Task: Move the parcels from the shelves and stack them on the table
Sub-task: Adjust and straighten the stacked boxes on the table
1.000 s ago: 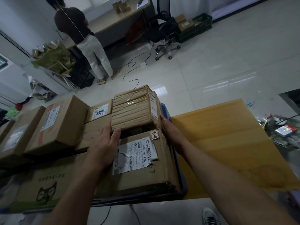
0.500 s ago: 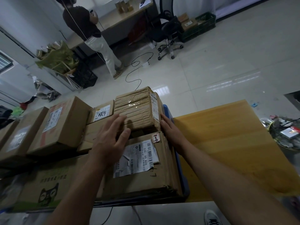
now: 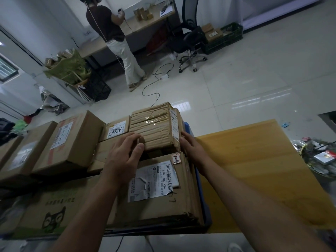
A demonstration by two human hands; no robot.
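Taped parcel (image 3: 152,128) sits atop labelled box (image 3: 163,193) at shelf's right end, counter (image 3: 254,160) just right. My left grip (image 3: 125,151) curls round near-left corner, grasping parcel; my right grip (image 3: 190,148) is released, pressing flat on right face. Squeeze evenly, lift straight — then swing right, level.

A person (image 3: 111,33) stands at a desk (image 3: 141,24) beside a black office chair (image 3: 189,39); a cable (image 3: 149,84) snakes across the tiled floor (image 3: 254,79).

top parcel (image 3: 153,129): cardboard wrapped in ribbed brown tape, glossy patch. labelled box (image 3: 160,190): matt cardboard, torn paper label. table (image 3: 254,160): matt yellow wood. floor (image 3: 236,79): glossy tile.
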